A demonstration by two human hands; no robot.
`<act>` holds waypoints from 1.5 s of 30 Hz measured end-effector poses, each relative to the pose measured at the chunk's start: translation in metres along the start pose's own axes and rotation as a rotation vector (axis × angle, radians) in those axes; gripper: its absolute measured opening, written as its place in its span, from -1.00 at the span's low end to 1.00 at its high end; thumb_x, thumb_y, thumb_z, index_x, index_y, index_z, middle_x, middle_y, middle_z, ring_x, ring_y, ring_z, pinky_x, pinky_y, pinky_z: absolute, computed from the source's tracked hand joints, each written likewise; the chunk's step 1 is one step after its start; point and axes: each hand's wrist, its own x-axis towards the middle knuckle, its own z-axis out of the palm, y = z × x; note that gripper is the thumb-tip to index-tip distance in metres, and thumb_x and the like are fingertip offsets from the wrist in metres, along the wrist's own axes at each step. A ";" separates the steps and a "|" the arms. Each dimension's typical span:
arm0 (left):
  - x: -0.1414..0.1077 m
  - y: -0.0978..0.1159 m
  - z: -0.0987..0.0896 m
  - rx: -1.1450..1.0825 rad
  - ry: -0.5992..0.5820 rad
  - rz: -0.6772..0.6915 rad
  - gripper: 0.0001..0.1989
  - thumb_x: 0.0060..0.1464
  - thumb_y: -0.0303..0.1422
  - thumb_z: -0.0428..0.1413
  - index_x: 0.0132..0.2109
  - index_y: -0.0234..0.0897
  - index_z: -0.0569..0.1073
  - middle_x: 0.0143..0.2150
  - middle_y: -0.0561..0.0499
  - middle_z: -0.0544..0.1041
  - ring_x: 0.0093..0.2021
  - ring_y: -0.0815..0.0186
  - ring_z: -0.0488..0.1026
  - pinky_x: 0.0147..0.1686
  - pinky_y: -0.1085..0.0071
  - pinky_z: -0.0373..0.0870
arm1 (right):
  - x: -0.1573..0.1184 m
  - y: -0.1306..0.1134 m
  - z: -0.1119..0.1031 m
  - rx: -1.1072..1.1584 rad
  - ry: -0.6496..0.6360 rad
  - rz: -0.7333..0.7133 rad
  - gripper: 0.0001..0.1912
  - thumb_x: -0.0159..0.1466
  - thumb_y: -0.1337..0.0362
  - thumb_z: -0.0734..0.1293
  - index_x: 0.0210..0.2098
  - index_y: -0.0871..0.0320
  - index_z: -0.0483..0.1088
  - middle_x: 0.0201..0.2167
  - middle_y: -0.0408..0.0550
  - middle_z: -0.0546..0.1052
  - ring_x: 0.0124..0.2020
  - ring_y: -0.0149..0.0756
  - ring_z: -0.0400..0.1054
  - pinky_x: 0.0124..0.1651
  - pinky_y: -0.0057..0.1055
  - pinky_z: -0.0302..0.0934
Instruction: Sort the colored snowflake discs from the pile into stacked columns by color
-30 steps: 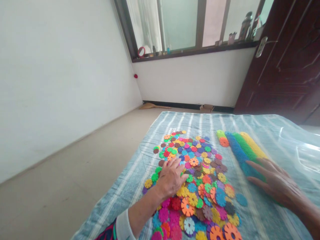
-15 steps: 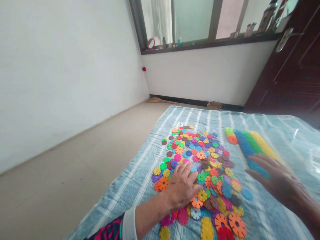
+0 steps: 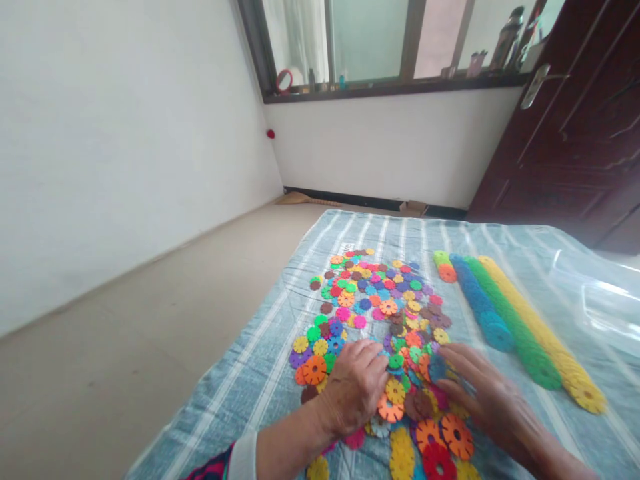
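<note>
Leftward over the discs [image 3: 413, 339] came my spread right hand [image 3: 493, 400], nearer the forward-slanting rows [image 3: 511, 325] than my curled left hand [image 3: 356, 383], its hold unclear.

open lane of striped blue-grey cloth [image 3: 461, 310] between scattered multicoloured notched plastic discs [image 3: 389, 307] and an overlapping row of round blue plastic discs [image 3: 474, 293], right hand [image 3: 493, 400] lying across its nearer part, left hand [image 3: 356, 383] obstructing the scatter's near side
</note>
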 end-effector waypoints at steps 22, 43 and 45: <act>0.013 -0.069 -0.065 -0.029 -0.484 -0.270 -0.69 -0.06 -0.57 0.09 -0.14 -0.23 0.53 0.18 -0.16 0.40 0.24 0.02 0.25 0.16 0.04 0.28 | -0.001 0.000 0.002 0.111 -0.037 0.078 -0.64 0.35 0.09 0.24 0.02 0.14 0.43 0.05 0.12 0.50 0.08 -0.06 0.39 0.08 -0.08 0.35; 0.065 -0.060 -0.070 -0.390 -0.215 -0.421 -0.81 0.00 -0.25 0.07 -0.47 -0.24 0.44 -0.48 0.09 0.48 -0.42 0.34 0.39 -0.38 0.48 0.30 | 0.020 0.002 -0.012 0.017 0.103 0.140 -0.77 0.38 0.18 0.21 -0.11 0.08 0.46 -0.01 0.06 0.52 0.09 -0.11 0.36 0.12 -0.14 0.30; 0.074 -0.061 -0.060 -0.409 -0.205 -0.390 -0.80 -0.01 -0.22 0.09 -0.48 -0.23 0.45 -0.50 0.10 0.49 -0.45 0.34 0.40 -0.41 0.49 0.30 | 0.024 0.018 -0.019 -0.085 0.144 0.209 -0.79 0.36 0.21 0.23 -0.13 0.09 0.47 0.01 0.09 0.50 0.13 -0.05 0.32 0.14 -0.08 0.27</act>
